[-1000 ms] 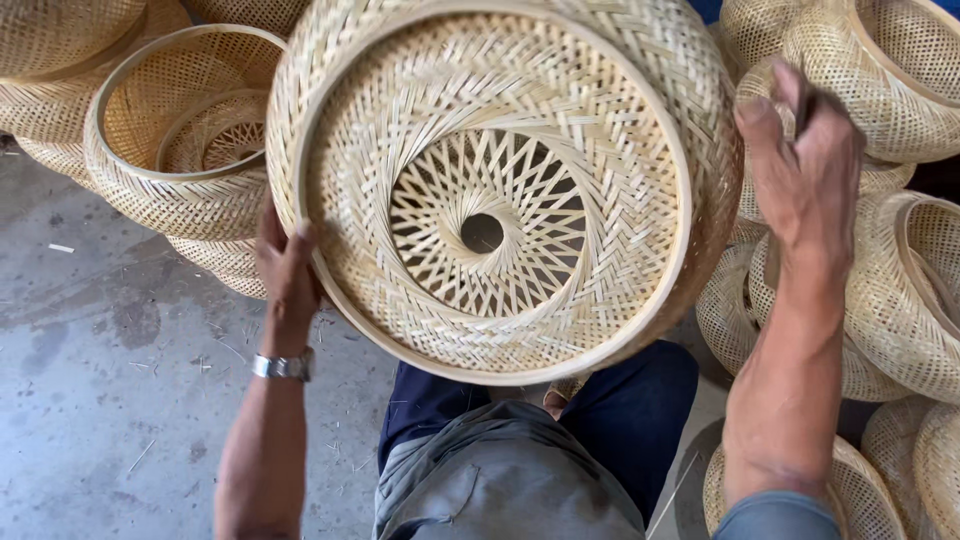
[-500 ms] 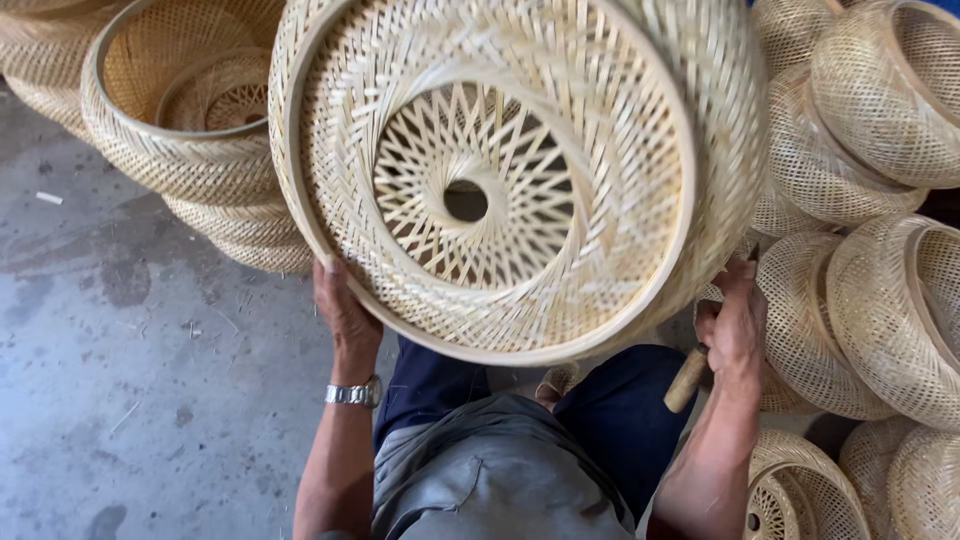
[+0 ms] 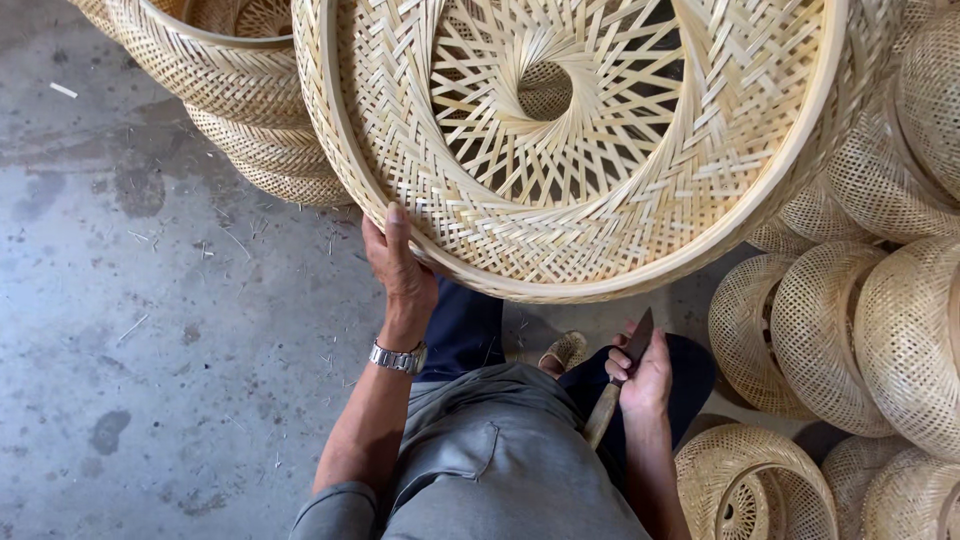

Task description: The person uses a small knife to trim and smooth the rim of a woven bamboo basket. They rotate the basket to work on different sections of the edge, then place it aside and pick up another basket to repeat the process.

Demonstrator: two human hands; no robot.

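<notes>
Item: large woven bamboo basket (image 3: 600, 150), weave looks complete, propped on edge above my lap. My left hand (image 3: 400, 265) grips its rim; right hand (image 3: 645, 380) clenches a knife (image 3: 620, 385), apart from the rim, trimming unbegun. Finished baskets (image 3: 850, 340) stacked around.

Person's left hand (image 3: 400, 265): bare, with a silver metal-link wristwatch (image 3: 397, 357) on the wrist. Right hand (image 3: 645, 375): bare, nothing worn on wrist. Clothing: grey short-sleeved shirt (image 3: 500, 470), sleeve hems at the elbows; dark navy trousers (image 3: 465, 330) at the knees.
</notes>
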